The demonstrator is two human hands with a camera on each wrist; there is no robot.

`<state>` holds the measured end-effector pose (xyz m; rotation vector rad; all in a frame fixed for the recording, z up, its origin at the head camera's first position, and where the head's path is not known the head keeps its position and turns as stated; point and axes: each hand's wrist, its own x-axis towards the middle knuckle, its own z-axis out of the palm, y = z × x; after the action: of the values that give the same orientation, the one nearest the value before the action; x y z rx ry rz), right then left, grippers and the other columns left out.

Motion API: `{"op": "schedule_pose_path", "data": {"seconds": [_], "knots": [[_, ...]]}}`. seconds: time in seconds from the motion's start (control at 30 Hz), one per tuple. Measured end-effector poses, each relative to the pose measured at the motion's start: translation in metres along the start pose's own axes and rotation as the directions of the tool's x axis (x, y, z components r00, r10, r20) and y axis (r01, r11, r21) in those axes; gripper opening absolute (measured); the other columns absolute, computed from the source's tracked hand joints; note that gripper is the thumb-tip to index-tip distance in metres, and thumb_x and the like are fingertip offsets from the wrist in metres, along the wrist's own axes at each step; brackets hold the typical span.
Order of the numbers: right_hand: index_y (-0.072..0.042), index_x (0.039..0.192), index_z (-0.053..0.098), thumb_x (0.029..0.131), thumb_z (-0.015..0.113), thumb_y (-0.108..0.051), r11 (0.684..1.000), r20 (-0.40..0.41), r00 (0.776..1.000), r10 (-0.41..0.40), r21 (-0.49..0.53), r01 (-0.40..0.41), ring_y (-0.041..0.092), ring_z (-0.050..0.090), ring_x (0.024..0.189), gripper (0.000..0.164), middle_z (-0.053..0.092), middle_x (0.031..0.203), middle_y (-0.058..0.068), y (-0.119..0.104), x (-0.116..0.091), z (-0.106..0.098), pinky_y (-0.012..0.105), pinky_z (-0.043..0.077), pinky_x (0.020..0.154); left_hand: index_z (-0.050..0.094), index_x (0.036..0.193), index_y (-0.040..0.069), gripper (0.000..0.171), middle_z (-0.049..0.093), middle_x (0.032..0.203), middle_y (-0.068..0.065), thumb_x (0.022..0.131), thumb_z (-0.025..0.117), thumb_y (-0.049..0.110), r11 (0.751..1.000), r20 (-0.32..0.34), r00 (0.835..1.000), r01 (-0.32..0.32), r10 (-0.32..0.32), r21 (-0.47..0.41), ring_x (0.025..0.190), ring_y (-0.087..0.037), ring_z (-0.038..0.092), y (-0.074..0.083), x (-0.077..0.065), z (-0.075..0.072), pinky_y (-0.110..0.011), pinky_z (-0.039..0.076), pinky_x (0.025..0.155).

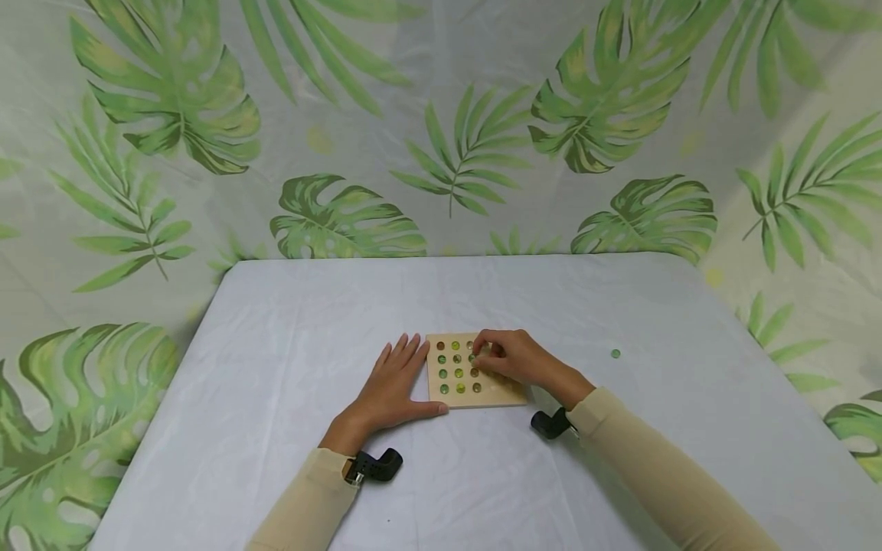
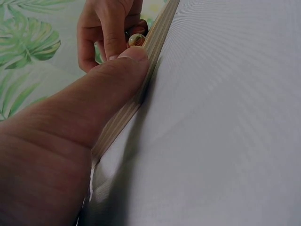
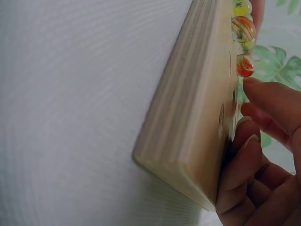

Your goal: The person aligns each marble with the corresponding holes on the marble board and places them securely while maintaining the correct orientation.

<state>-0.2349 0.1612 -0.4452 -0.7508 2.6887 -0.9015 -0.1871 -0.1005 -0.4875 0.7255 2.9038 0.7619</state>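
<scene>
A light wooden board point(image 1: 506, 394) with rows of round holes lies on the table, its left columns filled with glass marbles. My left hand point(image 1: 394, 386) rests flat at its left side, fingers straight and spread, thumb touching the front left corner. Over the right part of the board is my right hand point(image 1: 513, 356), thumb and forefinger pinching a greenish marble point(image 1: 472, 357) at the third column. The other fingers are curled low over the board. In the right wrist view, an orange-red marble point(image 3: 244, 66) sits just ahead of the fingertips.
A single green marble point(image 1: 615, 353) lies on the white tablecloth point(image 1: 482, 490), well to the right of the board. A leaf-print curtain point(image 1: 475, 153) hangs behind the table. Dark wrist cameras point(image 1: 375, 464) sit on both cuffs.
</scene>
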Motion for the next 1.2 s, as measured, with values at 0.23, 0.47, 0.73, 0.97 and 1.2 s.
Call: {"op": "schedule_pose_path", "data": {"seconds": [0.23, 0.47, 0.73, 0.97, 1.2], "knots": [[-0.018, 0.103, 0.066, 0.090, 0.070, -0.026, 1.000, 0.003, 1.000, -0.005, -0.002, 0.005, 0.012, 0.046, 0.058, 0.016, 0.053, 0.068, -0.003, 0.001, 0.000, 0.000, 0.024, 0.038, 0.052, 0.020, 0.155, 0.010, 0.111, 0.016, 0.160, -0.009, 0.074, 0.064, 0.073, 1.000, -0.001, 1.000, -0.002, 0.002, -0.001, 0.148, -0.025, 0.005, 0.000, 0.000, -0.001, -0.043, 0.003, 0.119], [-0.020, 0.103, 0.066, 0.090, 0.070, -0.027, 1.000, 0.019, 1.000, 0.000, -0.010, 0.000, 0.012, 0.047, 0.060, 0.015, 0.055, 0.071, -0.003, 0.001, 0.000, -0.001, 0.025, 0.040, 0.054, 0.019, 0.155, 0.011, 0.111, 0.014, 0.161, -0.008, 0.074, 0.064, 0.073, 1.000, 0.012, 1.000, 0.007, -0.007, 0.007, 0.148, -0.024, 0.004, 0.000, 0.000, -0.001, -0.043, 0.002, 0.119], [-0.021, 0.101, 0.067, 0.090, 0.070, -0.026, 0.999, 0.031, 0.999, 0.030, 0.011, -0.030, 0.013, 0.047, 0.060, 0.013, 0.054, 0.070, -0.001, 0.001, 0.002, -0.004, 0.025, 0.039, 0.053, 0.019, 0.155, 0.010, 0.111, 0.015, 0.161, -0.008, 0.075, 0.064, 0.072, 1.000, 0.004, 1.000, 0.002, -0.002, -0.011, 0.148, -0.025, 0.005, 0.001, 0.000, -0.002, -0.043, 0.002, 0.119], [-0.020, 0.101, 0.068, 0.091, 0.068, -0.028, 0.997, 0.063, 0.997, 0.038, 0.064, -0.042, 0.013, 0.051, 0.059, 0.013, 0.060, 0.072, -0.001, 0.000, 0.000, -0.010, 0.026, 0.043, 0.053, 0.019, 0.155, 0.010, 0.112, 0.014, 0.161, -0.008, 0.074, 0.064, 0.073, 1.000, 0.012, 1.000, 0.012, -0.012, -0.007, 0.148, -0.025, 0.004, 0.003, 0.000, -0.002, -0.042, 0.001, 0.119], [-0.018, 0.101, 0.068, 0.093, 0.066, -0.026, 0.991, 0.068, 0.998, 0.008, 0.136, -0.017, 0.017, 0.057, 0.056, 0.012, 0.062, 0.070, 0.002, 0.001, -0.010, -0.017, 0.029, 0.048, 0.053, 0.020, 0.155, 0.009, 0.112, 0.015, 0.160, -0.009, 0.074, 0.064, 0.073, 1.000, 0.005, 1.000, 0.001, -0.001, -0.007, 0.148, -0.026, 0.005, 0.003, 0.000, -0.003, -0.043, 0.002, 0.119]]}}
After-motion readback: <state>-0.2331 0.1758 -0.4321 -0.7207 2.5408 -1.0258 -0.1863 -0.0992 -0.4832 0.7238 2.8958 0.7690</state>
